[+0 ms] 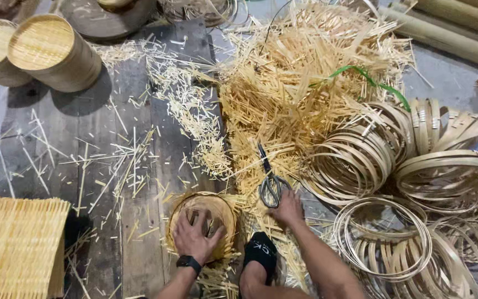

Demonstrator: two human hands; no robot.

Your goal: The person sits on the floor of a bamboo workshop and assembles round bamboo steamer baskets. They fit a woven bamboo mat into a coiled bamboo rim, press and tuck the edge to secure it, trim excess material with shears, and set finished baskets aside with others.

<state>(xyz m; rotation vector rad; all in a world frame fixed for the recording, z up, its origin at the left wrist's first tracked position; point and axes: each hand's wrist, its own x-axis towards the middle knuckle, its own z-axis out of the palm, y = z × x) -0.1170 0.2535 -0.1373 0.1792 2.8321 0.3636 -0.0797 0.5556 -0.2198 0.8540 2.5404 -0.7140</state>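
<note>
My left hand (195,237) lies flat with spread fingers on a small round woven bamboo basket (217,213) standing on the dark plank floor. A black watch sits on that wrist. My right hand (286,210) rests on the handles of grey metal scissors (268,180), which lie with blades pointing away on a heap of bamboo offcuts (289,83). Whether the fingers are through the scissor loops is unclear. A foot in a black sock (259,254) shows between my arms.
Many bamboo hoops (416,166) are piled at the right. Two finished round bamboo containers (51,50) stand at the top left. A stack of woven bamboo mats (15,243) lies at the bottom left. Splinters litter the planks (112,155). A green strap (372,80) crosses the heap.
</note>
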